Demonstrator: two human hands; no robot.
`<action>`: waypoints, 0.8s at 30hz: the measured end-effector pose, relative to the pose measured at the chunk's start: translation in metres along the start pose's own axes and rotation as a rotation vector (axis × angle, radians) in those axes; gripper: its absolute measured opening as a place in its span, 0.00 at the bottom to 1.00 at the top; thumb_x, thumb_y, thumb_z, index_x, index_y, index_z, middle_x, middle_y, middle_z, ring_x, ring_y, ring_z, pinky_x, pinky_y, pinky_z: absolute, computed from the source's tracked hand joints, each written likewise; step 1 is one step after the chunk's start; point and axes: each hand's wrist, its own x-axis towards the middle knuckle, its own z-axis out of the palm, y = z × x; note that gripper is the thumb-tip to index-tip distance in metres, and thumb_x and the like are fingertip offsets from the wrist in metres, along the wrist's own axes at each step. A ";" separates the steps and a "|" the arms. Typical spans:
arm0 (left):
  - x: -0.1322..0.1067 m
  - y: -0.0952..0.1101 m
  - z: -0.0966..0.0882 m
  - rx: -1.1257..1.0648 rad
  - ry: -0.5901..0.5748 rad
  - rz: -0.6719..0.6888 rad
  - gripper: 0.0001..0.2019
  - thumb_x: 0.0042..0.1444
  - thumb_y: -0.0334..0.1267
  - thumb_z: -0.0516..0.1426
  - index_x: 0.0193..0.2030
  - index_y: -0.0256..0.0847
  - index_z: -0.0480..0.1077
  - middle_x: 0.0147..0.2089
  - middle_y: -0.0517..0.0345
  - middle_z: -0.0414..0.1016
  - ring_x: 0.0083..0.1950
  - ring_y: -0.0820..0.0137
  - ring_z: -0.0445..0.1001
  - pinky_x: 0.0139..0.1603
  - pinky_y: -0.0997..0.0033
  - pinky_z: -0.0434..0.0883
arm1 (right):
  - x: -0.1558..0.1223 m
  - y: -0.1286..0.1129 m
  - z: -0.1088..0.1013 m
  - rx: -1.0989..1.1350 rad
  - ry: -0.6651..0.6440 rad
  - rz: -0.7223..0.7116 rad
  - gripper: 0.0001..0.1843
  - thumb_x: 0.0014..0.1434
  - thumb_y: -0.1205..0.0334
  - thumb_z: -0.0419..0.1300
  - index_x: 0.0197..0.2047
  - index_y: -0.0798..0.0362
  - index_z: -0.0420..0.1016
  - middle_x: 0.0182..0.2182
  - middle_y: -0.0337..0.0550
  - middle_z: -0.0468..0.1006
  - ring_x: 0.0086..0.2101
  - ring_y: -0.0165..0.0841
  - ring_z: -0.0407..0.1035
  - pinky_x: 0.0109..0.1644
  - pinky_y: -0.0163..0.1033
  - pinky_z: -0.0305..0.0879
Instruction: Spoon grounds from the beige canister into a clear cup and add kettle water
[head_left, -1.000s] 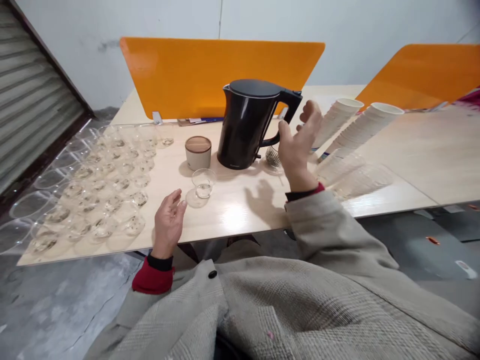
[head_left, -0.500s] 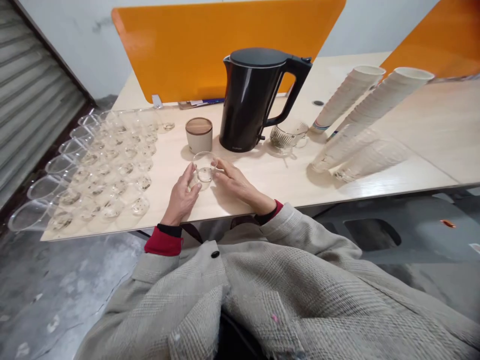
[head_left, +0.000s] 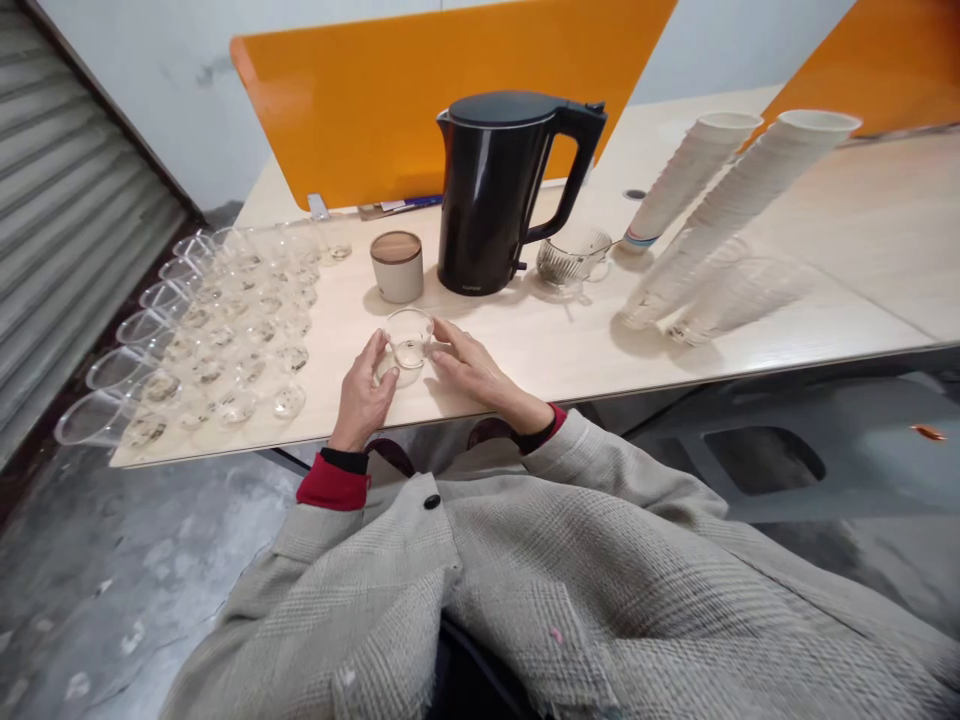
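Observation:
A clear plastic cup (head_left: 409,338) stands on the table between my two hands, near the front edge. A few dark specks show at its bottom, too small to name. My left hand (head_left: 364,395) curves round the cup's left side, thumb toward the front. On the opposite side, the fingers of my right hand (head_left: 480,372) rest against the cup wall. Just behind the cup is a beige canister (head_left: 397,275) with a wooden lid. A black electric kettle (head_left: 484,200) stands behind and to the right, its handle pointing right.
Rows of clear plastic cups (head_left: 251,330) with dark bits in their bottoms fill the table's left end. Right of the kettle sits a ribbed glass cup (head_left: 574,258). Further right lean stacks of paper cups (head_left: 776,170) and clear cups (head_left: 739,300). An orange divider (head_left: 345,110) runs behind.
The view has shifted slightly. My hands stay around the same clear plastic cup, with hardly any visible movement.

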 end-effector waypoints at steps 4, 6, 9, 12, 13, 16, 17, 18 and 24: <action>0.003 -0.004 -0.003 0.042 0.104 -0.011 0.35 0.68 0.47 0.58 0.79 0.37 0.61 0.80 0.38 0.65 0.79 0.56 0.67 0.80 0.51 0.65 | 0.002 0.016 -0.008 -0.085 0.124 0.042 0.40 0.73 0.51 0.49 0.83 0.56 0.52 0.77 0.58 0.63 0.73 0.44 0.63 0.76 0.55 0.62; 0.006 -0.003 -0.007 0.137 0.142 0.006 0.32 0.70 0.47 0.56 0.78 0.40 0.63 0.80 0.41 0.66 0.81 0.57 0.65 0.82 0.50 0.63 | 0.004 0.019 -0.011 -0.221 0.181 0.036 0.39 0.74 0.51 0.47 0.83 0.57 0.52 0.78 0.57 0.62 0.75 0.45 0.59 0.79 0.57 0.56; 0.013 0.000 -0.011 0.329 0.137 0.086 0.30 0.72 0.45 0.51 0.77 0.39 0.64 0.80 0.42 0.66 0.83 0.58 0.61 0.85 0.49 0.55 | 0.005 0.015 -0.010 -0.433 0.184 0.061 0.40 0.76 0.51 0.45 0.83 0.63 0.50 0.80 0.62 0.55 0.78 0.48 0.51 0.81 0.60 0.49; 0.017 0.000 -0.010 0.477 0.087 0.095 0.30 0.74 0.42 0.47 0.79 0.35 0.61 0.82 0.40 0.60 0.87 0.54 0.51 0.86 0.43 0.49 | 0.003 0.006 -0.002 -0.592 0.089 0.123 0.40 0.77 0.52 0.46 0.82 0.69 0.50 0.81 0.68 0.51 0.79 0.55 0.49 0.80 0.64 0.48; 0.017 -0.001 -0.009 0.518 0.060 0.069 0.30 0.74 0.43 0.47 0.79 0.35 0.61 0.83 0.39 0.59 0.87 0.52 0.49 0.86 0.39 0.49 | 0.001 0.003 0.001 -0.632 0.046 0.135 0.40 0.77 0.52 0.47 0.81 0.70 0.51 0.81 0.69 0.51 0.79 0.56 0.49 0.80 0.65 0.47; 0.014 -0.004 -0.005 0.634 -0.039 -0.006 0.30 0.74 0.44 0.46 0.79 0.36 0.62 0.83 0.39 0.58 0.87 0.46 0.49 0.84 0.31 0.47 | -0.005 -0.004 0.006 -0.708 -0.067 0.138 0.39 0.77 0.51 0.48 0.80 0.70 0.55 0.80 0.69 0.52 0.79 0.59 0.47 0.81 0.69 0.43; 0.012 -0.005 -0.004 0.664 -0.070 -0.012 0.30 0.74 0.44 0.46 0.79 0.37 0.62 0.83 0.40 0.58 0.87 0.46 0.50 0.84 0.31 0.46 | -0.007 -0.006 0.006 -0.720 -0.088 0.137 0.39 0.77 0.50 0.48 0.80 0.70 0.55 0.80 0.70 0.52 0.79 0.59 0.46 0.81 0.69 0.42; 0.011 -0.006 -0.004 0.687 -0.093 -0.011 0.30 0.75 0.45 0.46 0.78 0.38 0.63 0.83 0.41 0.59 0.86 0.46 0.50 0.84 0.30 0.46 | -0.009 -0.008 0.006 -0.726 -0.102 0.137 0.40 0.77 0.49 0.48 0.80 0.70 0.55 0.80 0.70 0.51 0.80 0.59 0.45 0.81 0.69 0.41; 0.010 -0.001 -0.003 0.740 -0.109 -0.021 0.30 0.75 0.45 0.44 0.79 0.38 0.64 0.83 0.43 0.58 0.86 0.47 0.50 0.85 0.32 0.42 | -0.012 -0.019 0.003 -0.736 -0.151 0.187 0.42 0.78 0.48 0.47 0.82 0.71 0.51 0.81 0.68 0.46 0.81 0.57 0.40 0.83 0.67 0.36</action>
